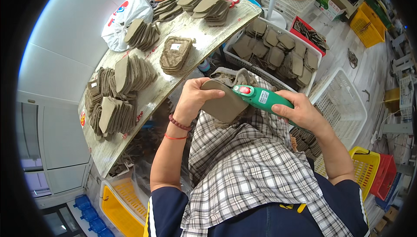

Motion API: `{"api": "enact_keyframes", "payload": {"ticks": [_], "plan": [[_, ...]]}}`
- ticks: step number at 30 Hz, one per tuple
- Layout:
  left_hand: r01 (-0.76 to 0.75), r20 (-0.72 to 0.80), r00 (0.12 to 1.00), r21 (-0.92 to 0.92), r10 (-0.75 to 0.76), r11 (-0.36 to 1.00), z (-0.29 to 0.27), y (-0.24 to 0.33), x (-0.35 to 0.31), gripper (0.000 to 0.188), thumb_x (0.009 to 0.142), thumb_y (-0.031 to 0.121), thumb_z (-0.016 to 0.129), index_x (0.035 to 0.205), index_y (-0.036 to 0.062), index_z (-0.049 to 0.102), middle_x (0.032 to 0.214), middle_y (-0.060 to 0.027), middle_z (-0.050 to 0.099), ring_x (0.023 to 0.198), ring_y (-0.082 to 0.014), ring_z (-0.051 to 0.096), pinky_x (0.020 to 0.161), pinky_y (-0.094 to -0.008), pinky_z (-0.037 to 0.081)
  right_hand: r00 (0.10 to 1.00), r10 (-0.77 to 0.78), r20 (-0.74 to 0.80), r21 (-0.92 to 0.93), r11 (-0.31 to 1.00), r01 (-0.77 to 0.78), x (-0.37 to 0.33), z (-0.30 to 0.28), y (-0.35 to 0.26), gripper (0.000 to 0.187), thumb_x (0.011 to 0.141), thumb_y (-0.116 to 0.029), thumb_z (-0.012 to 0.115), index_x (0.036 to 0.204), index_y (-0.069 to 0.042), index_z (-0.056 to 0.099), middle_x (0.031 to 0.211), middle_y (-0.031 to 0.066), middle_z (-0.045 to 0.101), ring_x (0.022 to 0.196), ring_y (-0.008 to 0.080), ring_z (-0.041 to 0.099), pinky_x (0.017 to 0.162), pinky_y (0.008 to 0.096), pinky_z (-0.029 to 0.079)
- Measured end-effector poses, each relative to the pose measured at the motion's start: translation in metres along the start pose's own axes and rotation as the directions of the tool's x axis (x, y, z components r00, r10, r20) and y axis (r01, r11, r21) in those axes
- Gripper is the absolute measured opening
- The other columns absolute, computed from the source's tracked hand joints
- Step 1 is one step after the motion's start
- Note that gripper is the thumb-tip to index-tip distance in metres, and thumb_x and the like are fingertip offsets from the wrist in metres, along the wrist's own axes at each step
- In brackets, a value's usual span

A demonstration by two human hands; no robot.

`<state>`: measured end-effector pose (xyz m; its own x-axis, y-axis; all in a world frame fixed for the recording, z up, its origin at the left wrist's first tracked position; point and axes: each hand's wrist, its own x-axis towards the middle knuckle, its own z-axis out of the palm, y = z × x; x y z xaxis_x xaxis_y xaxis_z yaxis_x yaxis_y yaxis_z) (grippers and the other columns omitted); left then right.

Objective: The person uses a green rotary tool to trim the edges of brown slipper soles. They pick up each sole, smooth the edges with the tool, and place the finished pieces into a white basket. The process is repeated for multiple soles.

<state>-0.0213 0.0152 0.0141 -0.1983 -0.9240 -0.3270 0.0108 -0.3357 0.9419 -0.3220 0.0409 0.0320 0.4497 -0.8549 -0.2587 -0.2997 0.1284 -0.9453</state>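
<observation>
My left hand [192, 101] is closed on the near-left edge of an olive-brown fabric pad [229, 107] with rounded corners, thumb on top, above my lap. My right hand [303, 110] grips a green handheld power tool [266, 98] with a red button. The tool's front end meets the pad's upper right edge; its very tip is hidden. More brown fabric [236, 76] bunches just beyond the pad. A checked apron [252, 163] covers my lap beneath both hands.
On the table [167, 100] at left stand several pad stacks [130, 76], a fuzzy brown pile [176, 54] and a white plastic bag [126, 21]. A white crate [256, 69] of pads lies beyond my lap. Another white crate [343, 106] and a yellow basket [365, 167] are at right.
</observation>
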Motion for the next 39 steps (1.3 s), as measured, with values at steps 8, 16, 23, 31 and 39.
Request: {"api": "enact_keyframes", "payload": {"ticks": [8,16,23,31,39], "plan": [[0.079,0.205,0.974,0.098,-0.098,0.992,0.005,0.010,0.003,0.023,0.072,-0.001,0.077,0.093,-0.0027,0.068,0.085,-0.0065,0.071,0.071,-0.0118,0.066,0.071,-0.0249,0.053,0.993,-0.043,0.110,0.036,0.999,0.040,0.016,0.003,-0.009,0.040,0.088,-0.031,0.068,0.112,0.000,0.063,0.073,0.0006,0.058,0.059,0.0061,0.052,0.053,0.0227,0.044],[-0.082,-0.130,0.991,-0.468,0.023,0.880,-0.009,-0.027,0.016,0.019,0.087,0.006,0.066,0.104,0.0023,0.058,0.100,-0.0079,0.065,0.088,-0.0164,0.065,0.079,-0.0330,0.055,0.982,0.012,-0.191,0.209,0.978,0.029,0.018,0.008,0.013,0.041,0.092,-0.036,0.062,0.109,0.002,0.061,0.076,0.0033,0.059,0.064,0.0073,0.055,0.056,0.0234,0.046],[-0.254,-0.275,0.958,-0.697,0.078,0.671,0.003,-0.047,0.012,0.022,0.087,0.005,0.067,0.103,0.0058,0.053,0.100,-0.0071,0.065,0.091,-0.0185,0.064,0.080,-0.0359,0.055,0.982,0.037,-0.183,0.231,0.973,0.006,-0.003,0.018,0.017,0.042,0.092,-0.032,0.064,0.114,0.003,0.059,0.079,0.0026,0.059,0.067,0.0075,0.055,0.056,0.0228,0.046],[-0.293,-0.310,0.945,-0.668,0.103,0.684,0.004,-0.044,0.013,0.022,0.086,0.003,0.067,0.103,0.0069,0.053,0.100,-0.0080,0.066,0.088,-0.0190,0.066,0.075,-0.0367,0.057,0.987,0.009,-0.160,0.154,0.988,0.016,-0.009,0.012,0.009,0.044,0.090,-0.035,0.065,0.114,0.002,0.060,0.079,0.0028,0.060,0.068,0.0073,0.056,0.056,0.0223,0.047],[-0.286,-0.301,0.944,-0.539,0.136,0.792,0.008,-0.047,0.010,0.019,0.086,0.001,0.066,0.099,0.0073,0.054,0.093,-0.0063,0.067,0.080,-0.0167,0.066,0.070,-0.0329,0.057,0.987,-0.024,-0.162,0.039,0.999,0.030,-0.002,0.011,0.007,0.044,0.090,-0.037,0.065,0.112,0.001,0.061,0.077,0.0022,0.060,0.065,0.0067,0.055,0.056,0.0224,0.047]]}}
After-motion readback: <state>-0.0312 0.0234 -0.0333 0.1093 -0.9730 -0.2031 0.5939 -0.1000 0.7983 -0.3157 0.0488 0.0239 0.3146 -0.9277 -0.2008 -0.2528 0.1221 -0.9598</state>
